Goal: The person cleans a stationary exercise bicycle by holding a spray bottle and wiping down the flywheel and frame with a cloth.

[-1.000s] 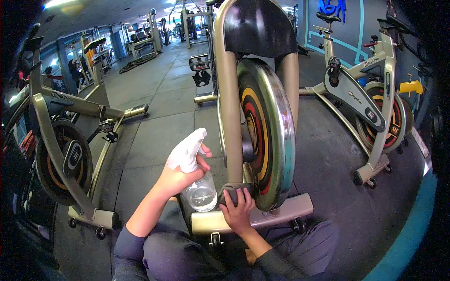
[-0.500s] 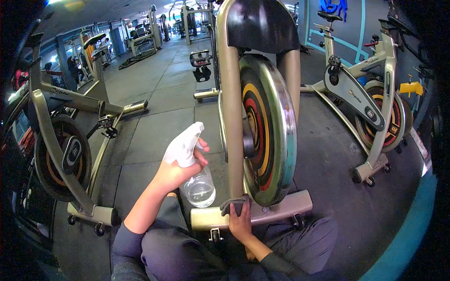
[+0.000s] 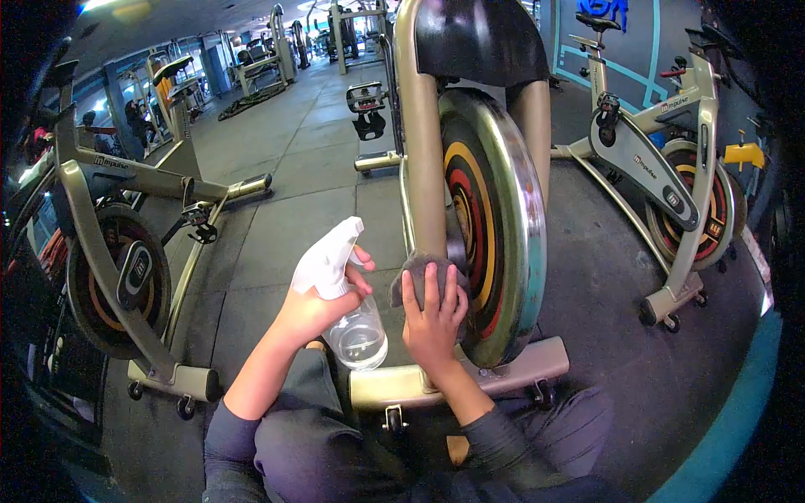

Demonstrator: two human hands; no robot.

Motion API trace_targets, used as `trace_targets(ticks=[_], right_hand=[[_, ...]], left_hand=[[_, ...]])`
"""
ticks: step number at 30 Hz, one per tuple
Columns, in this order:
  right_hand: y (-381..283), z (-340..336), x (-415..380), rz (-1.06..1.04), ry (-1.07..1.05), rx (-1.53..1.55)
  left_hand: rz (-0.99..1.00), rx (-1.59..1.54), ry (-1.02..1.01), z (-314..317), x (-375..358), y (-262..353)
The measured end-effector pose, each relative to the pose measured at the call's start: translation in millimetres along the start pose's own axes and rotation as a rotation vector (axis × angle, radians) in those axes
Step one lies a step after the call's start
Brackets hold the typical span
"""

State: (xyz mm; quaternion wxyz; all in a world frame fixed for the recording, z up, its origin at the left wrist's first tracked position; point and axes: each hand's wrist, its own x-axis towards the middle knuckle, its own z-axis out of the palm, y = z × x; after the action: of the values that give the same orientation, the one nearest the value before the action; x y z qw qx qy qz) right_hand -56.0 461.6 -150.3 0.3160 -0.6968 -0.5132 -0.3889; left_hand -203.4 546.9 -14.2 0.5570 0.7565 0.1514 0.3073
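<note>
My left hand (image 3: 331, 302) grips a clear spray bottle (image 3: 359, 337) by the neck under its white trigger head (image 3: 329, 256). Some clear liquid lies in the bottom of the bottle. My right hand (image 3: 434, 323) presses a dark grey cloth (image 3: 411, 281) against the lower part of the beige fork leg (image 3: 430, 168) of an exercise bike. Right beside that hand is the bike's flywheel (image 3: 511, 218), with a shiny metal rim and red and yellow rings. Below both hands runs the bike's front foot bar (image 3: 386, 387), which has small wheels.
Another exercise bike (image 3: 117, 251) stands close on the left, and a third (image 3: 654, 168) on the right. A yellow object (image 3: 744, 155) is at the far right. Gym machines (image 3: 277, 50) stand at the back. Dark rubber mats (image 3: 293, 180) cover the floor.
My right hand has moved the cloth from the foot of the fork leg up along it. My left hand keeps the spray bottle in about the same place. The view has shifted slightly.
</note>
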Motion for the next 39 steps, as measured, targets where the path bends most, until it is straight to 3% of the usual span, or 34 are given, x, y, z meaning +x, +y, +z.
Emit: trace_targets(ticks=[5, 11, 16, 20, 28, 30, 35, 39], right_hand=[[10, -3, -42, -0.026, -0.134, 0.200], [12, 2, -175, -0.080, -0.337, 0.211], [11, -8, -186, -0.052, -0.532, 0.239], [10, 4, -139, -0.018, -0.319, 0.278], [1, -17, 48, 0.026, -0.088, 0.096], [0, -17, 75, 0.122, 0.069, 0.118], [3, -12, 59, 0.114, 0.089, 0.101], [7, -1, -2, 0.007, 0.001, 0.057]], left_hand=[[0.002, 0.007, 0.006, 3, 2, 2], [0.000, -0.007, -0.023, 7, 2, 6], [0.003, -0.028, -0.036, 9, 0, 4], [0.007, -0.013, -0.019, 7, 1, 5], [-0.036, 0.013, 0.007, 5, 4, 0], [-0.033, -0.003, 0.005, 6, 5, 0], [-0.017, -0.023, -0.010, 5, 6, -4], [-0.004, 0.027, -0.007, 7, 7, -1]])
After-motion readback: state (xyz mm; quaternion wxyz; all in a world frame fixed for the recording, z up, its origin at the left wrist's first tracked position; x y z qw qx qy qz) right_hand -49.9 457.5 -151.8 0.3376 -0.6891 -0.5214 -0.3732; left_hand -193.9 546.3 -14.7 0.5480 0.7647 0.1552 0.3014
